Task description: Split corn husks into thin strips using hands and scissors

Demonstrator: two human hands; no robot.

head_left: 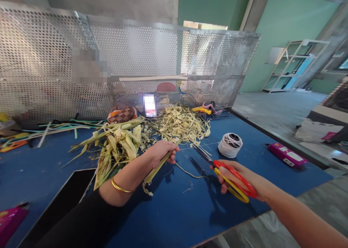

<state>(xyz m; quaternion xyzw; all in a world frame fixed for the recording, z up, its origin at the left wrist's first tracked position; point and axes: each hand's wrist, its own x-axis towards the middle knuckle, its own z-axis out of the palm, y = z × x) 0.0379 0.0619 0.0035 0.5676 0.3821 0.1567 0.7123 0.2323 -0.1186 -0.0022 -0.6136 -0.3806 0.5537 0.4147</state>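
Observation:
In the head view my left hand (163, 153) pinches a strip of dried corn husk (156, 173), whose curled lower end hangs over the table. My right hand (233, 175) grips scissors (233, 184) with one red and one yellow handle. Their blades point up and left toward the shredded husk and look parted near the tips. A thin strand (190, 174) lies between the two hands. Behind my left forearm rests a heap of whole corn husks (119, 143). Farther back is a pile of husk shreds (182, 124).
A cone of white string (230, 145) stands right of the scissors. Purple boxes (286, 155) lie at the right and lower left. A dark tablet-like panel (65, 197) is beside my left arm. A perforated metal screen (136, 52) borders the blue table (174, 219) at the back.

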